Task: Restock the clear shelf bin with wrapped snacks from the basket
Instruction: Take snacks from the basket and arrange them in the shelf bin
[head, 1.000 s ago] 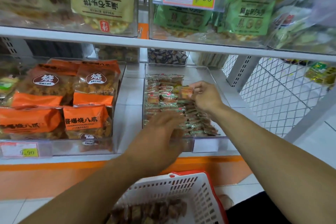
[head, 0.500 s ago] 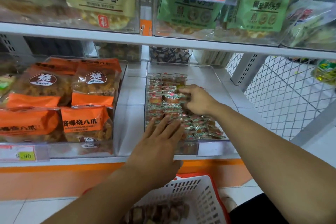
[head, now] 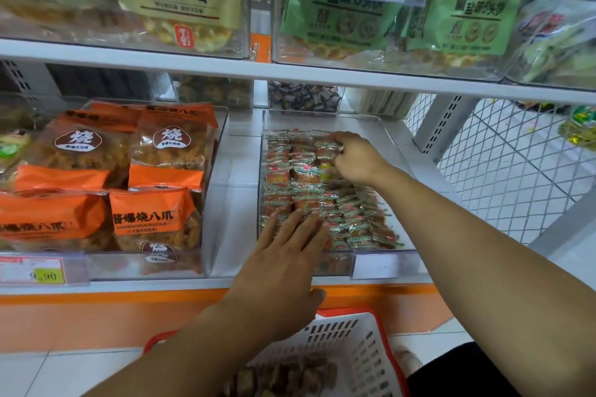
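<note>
Item, left to right: my left hand point(head: 287, 255) is lying flat, fingers straight and together, pressing on the near rows of wrapped snacks point(head: 301, 182) at the 6 o'clock end of the clear shelf bin point(head: 392, 135). My right hand point(head: 353, 156) is reaching to the 12 o'clock end, fingers curled down onto the far rows; whether they are pinching one packet I cannot tell. Rows are running 6 to 12, packets lying crosswise, 9 to 3. The basket point(head: 358, 342) is sitting below at 6, more snacks inside. Judgement: left hand is nearer the basket for the next pick.
</note>
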